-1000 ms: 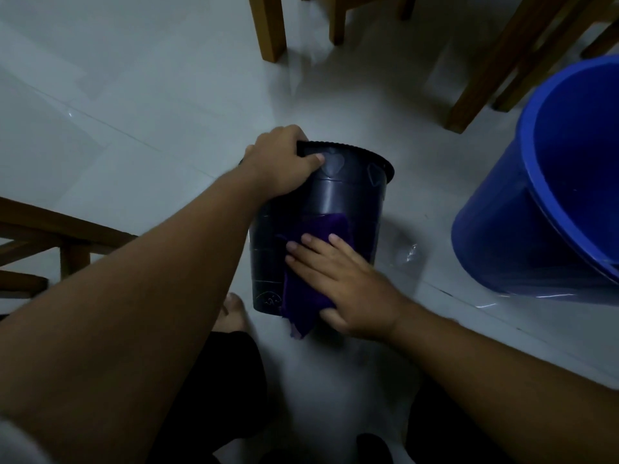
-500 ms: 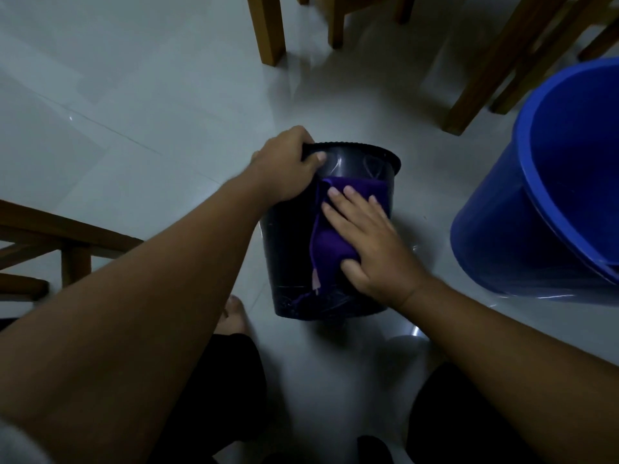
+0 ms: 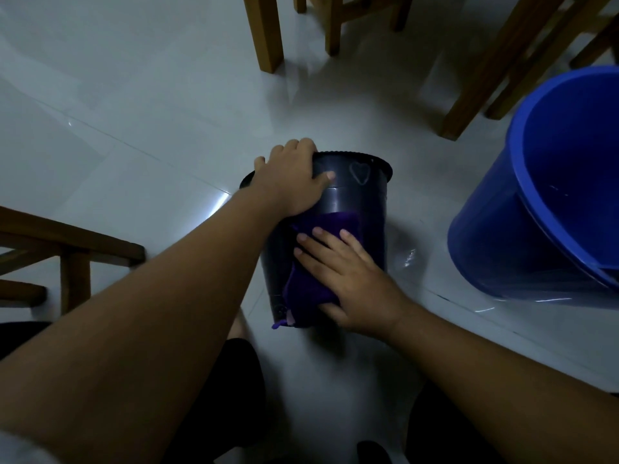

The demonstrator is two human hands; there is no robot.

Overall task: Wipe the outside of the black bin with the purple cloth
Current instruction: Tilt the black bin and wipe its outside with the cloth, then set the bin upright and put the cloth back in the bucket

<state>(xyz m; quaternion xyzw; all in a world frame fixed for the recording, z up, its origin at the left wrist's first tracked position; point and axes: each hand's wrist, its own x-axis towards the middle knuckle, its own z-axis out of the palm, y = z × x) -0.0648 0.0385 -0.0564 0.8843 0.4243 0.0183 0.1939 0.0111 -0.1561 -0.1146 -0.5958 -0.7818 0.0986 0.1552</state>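
Wooden chair frame [image 3: 70,249] at far left on white tiled floor [image 3: 134,112]. Left hand [image 3: 293,177] clamped over rim of black bin [image 3: 355,192], thumb on the outer wall, bin standing mid-frame on the floor. Right hand [image 3: 348,279] flat, fingers spread, pressing purple cloth [image 3: 315,259] against the bin's lower near side. Blue bucket [image 3: 542,209] further right, apart from bin. Wooden furniture legs [image 3: 264,31] behind.

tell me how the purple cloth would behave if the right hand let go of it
The purple cloth is likely floppy: it drapes down the black bin with a loose corner dangling. Only the flat right hand seems to pin it, so it would probably slide to the floor. It looks light.
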